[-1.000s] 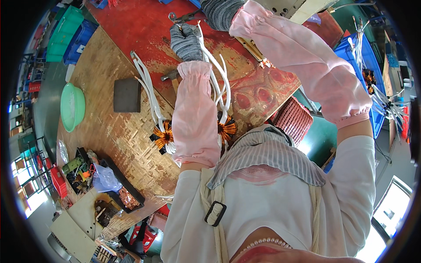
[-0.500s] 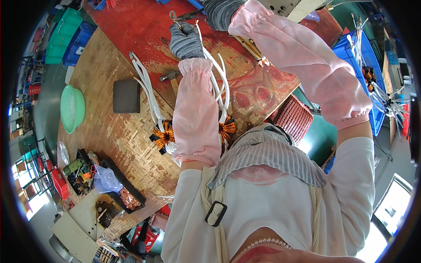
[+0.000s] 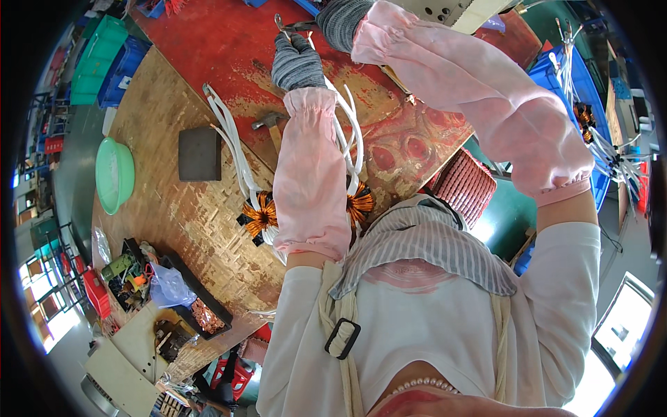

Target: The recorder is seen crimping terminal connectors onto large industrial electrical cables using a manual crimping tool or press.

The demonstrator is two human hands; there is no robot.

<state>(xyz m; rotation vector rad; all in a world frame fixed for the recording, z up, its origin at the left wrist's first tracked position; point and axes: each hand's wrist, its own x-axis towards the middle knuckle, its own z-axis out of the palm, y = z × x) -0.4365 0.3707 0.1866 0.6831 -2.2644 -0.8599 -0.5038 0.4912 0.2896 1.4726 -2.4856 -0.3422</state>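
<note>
My left hand (image 3: 297,64), in a grey knitted glove, is closed around the end of a white-sleeved wire (image 3: 352,132). A small metal terminal (image 3: 279,22) sticks out above its fingers. At the top edge my right hand (image 3: 343,25), gloved alike, grips dark-jawed pliers (image 3: 301,26); their tips reach the terminal, though the exact contact is too small to tell. The white wires run back under my left forearm to copper-wound coils, one (image 3: 360,202) right of the pink sleeve and another (image 3: 261,216) left of it.
A hammer (image 3: 267,124) lies left of my left forearm, near a dark square block (image 3: 199,154). Farther left stands a green bowl (image 3: 114,175). A black parts tray (image 3: 221,324) sits at the lower left. At right is a blue bin (image 3: 590,90) with wired coils.
My right hand has shifted left with the pliers, closer to my left hand. The terminal in my left hand has moved slightly up and to the right.
</note>
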